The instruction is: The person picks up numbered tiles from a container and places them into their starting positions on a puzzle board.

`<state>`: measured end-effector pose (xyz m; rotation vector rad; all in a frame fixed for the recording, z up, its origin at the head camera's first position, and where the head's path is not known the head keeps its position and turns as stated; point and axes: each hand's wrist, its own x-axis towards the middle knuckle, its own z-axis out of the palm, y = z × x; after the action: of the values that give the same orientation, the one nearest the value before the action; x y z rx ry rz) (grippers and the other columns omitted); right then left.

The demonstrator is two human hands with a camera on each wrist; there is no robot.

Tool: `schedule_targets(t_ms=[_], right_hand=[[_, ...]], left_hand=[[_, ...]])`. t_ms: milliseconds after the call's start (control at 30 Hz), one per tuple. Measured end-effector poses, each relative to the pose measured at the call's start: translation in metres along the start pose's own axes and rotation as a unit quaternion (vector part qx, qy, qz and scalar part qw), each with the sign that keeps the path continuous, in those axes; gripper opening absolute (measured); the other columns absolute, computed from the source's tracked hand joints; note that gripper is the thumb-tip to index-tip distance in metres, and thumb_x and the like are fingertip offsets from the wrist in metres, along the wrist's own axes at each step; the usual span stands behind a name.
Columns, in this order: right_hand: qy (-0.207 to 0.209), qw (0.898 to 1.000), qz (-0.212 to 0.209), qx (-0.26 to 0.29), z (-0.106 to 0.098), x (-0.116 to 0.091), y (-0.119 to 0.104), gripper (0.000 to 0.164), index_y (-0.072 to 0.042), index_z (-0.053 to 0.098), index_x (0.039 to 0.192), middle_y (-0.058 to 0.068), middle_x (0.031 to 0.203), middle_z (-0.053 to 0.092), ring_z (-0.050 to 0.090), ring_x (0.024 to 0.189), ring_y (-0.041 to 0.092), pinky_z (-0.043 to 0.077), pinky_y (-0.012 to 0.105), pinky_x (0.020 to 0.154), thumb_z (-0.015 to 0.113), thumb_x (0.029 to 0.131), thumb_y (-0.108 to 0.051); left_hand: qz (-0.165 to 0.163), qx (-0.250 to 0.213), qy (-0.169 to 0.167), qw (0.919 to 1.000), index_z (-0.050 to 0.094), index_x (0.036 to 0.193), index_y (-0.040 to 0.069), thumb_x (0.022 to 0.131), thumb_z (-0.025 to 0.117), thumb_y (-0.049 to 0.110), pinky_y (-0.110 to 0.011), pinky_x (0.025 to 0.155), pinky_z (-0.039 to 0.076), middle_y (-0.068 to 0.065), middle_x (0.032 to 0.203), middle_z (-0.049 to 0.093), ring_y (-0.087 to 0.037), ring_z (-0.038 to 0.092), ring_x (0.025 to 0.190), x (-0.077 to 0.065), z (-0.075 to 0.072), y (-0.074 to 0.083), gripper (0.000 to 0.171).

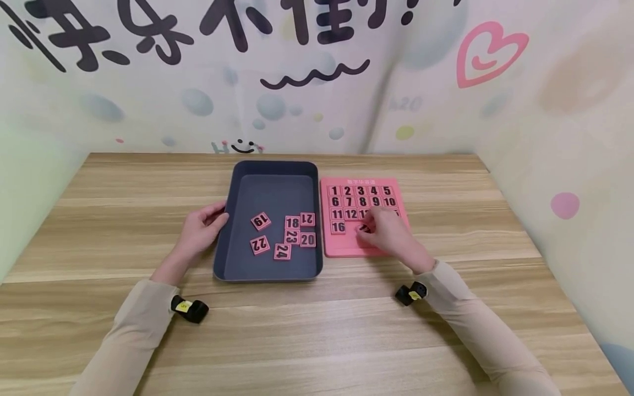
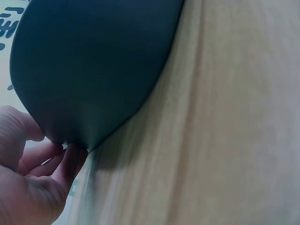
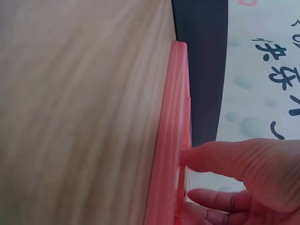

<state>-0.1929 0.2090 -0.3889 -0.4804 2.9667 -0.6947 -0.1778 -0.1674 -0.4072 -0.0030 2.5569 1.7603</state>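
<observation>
My left hand (image 1: 200,228) holds the left rim of a dark blue tray (image 1: 262,192); in the left wrist view its fingertips meet the tray's outer side. Several pink number tiles lie loose in the tray, among them the 19 tile (image 1: 260,221) and the 24 tile (image 1: 282,252). To the tray's right is a pink number puzzle board (image 1: 342,248), with tiles set in rows from 1. My right hand (image 1: 388,231) pinches a number tile (image 1: 362,227) over the fourth row, just right of the 16 tile (image 1: 338,226). Its fingers hide most of that tile and part of the third row.
Tray and board sit side by side on a wood-grain table (image 1: 346,330). A white wall (image 1: 198,132) with printed writing and dots stands behind the table's far edge. Both wrists wear a small black camera (image 1: 190,309).
</observation>
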Motion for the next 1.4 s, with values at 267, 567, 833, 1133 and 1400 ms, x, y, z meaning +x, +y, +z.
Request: schedule_targets(t_ms=[267,567,833,1133,1400], right_hand=[[-0.014,0.999,-0.027,0.036,-0.002,0.003,0.003,0.025,0.004,0.063,0.093,0.013,0.088,0.064,0.061,0.078,0.023,0.054,0.032,0.071,0.077,0.074,-0.004],[-0.024,0.997,-0.041,0.062,0.002,0.009,0.002,0.016,0.002,0.063,0.084,0.012,0.082,0.065,0.063,0.075,0.023,0.055,0.030,0.068,0.075,0.074,0.001],[-0.039,0.997,-0.042,0.058,0.001,0.012,-0.001,0.016,0.002,0.064,0.082,0.011,0.079,0.065,0.063,0.073,0.022,0.055,0.029,0.067,0.076,0.072,0.001],[-0.016,0.994,-0.082,0.070,-0.009,0.025,-0.024,0.018,0.001,0.064,0.086,0.011,0.081,0.064,0.060,0.074,0.020,0.053,0.031,0.068,0.077,0.075,-0.006],[-0.031,0.982,-0.152,0.107,0.007,0.048,-0.068,0.026,0.003,0.064,0.102,0.014,0.095,0.063,0.060,0.086,0.022,0.053,0.030,0.075,0.074,0.080,-0.007]], left_hand=[[0.002,-0.006,0.005,1.0000,0.044,0.134,-0.009,0.097,0.049,0.008,-0.005,0.080,0.041,-0.025,0.134,0.047,0.002,0.049,0.099,0.001,0.000,0.000,0.041],[0.005,-0.004,0.005,1.0000,0.044,0.134,-0.009,0.097,0.049,0.009,-0.005,0.079,0.041,-0.025,0.134,0.048,0.004,0.049,0.096,0.000,0.000,-0.001,0.042],[0.002,0.005,0.009,0.9999,0.045,0.134,-0.008,0.097,0.050,0.010,-0.005,0.079,0.041,-0.024,0.133,0.049,0.000,0.051,0.099,0.001,0.001,-0.001,0.042],[-0.001,0.011,0.003,0.9999,0.043,0.135,-0.008,0.097,0.049,0.011,-0.005,0.081,0.040,-0.024,0.135,0.047,-0.027,0.048,0.117,0.001,0.001,0.002,0.042],[0.005,0.005,0.007,1.0000,0.044,0.134,-0.009,0.097,0.050,0.009,-0.004,0.080,0.040,-0.025,0.133,0.048,0.003,0.049,0.097,-0.001,0.000,0.000,0.042]])
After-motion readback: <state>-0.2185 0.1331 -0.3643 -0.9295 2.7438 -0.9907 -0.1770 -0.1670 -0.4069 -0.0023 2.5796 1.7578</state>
